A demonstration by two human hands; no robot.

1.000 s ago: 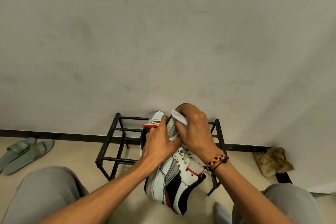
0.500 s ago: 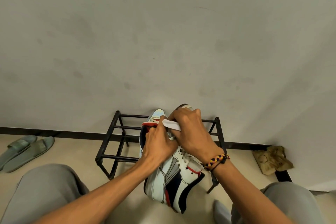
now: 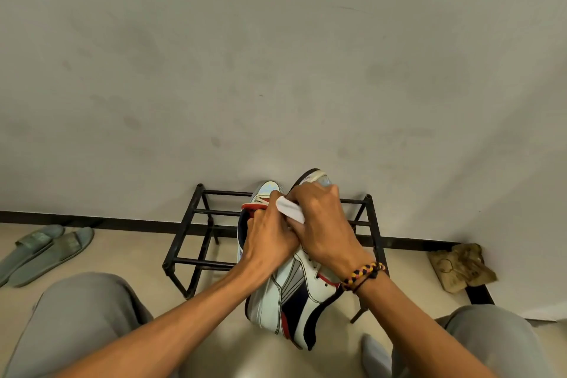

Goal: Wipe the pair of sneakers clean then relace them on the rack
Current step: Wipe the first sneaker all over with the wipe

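Observation:
A white, navy and red sneaker (image 3: 294, 304) stands on the black metal rack (image 3: 196, 236), toe toward me. Behind it, against the wall, shows the heel of the second sneaker (image 3: 313, 176). My left hand (image 3: 270, 245) grips the near sneaker at its collar and tongue. My right hand (image 3: 325, 230), with a braided bracelet on the wrist, is closed on a folded white wipe (image 3: 290, 212) pressed to the sneaker's upper opening. The laces are mostly hidden under both hands.
A pair of grey-green slides (image 3: 46, 252) lies on the floor at the left. A crumpled brown cloth (image 3: 460, 267) sits by the wall at the right. My grey-trousered knees (image 3: 76, 316) frame the rack. A plain wall rises behind.
My right hand has shifted the white wipe leftward and down across the sneaker's top, from beside the far heel to the collar. The left hand has kept its grip.

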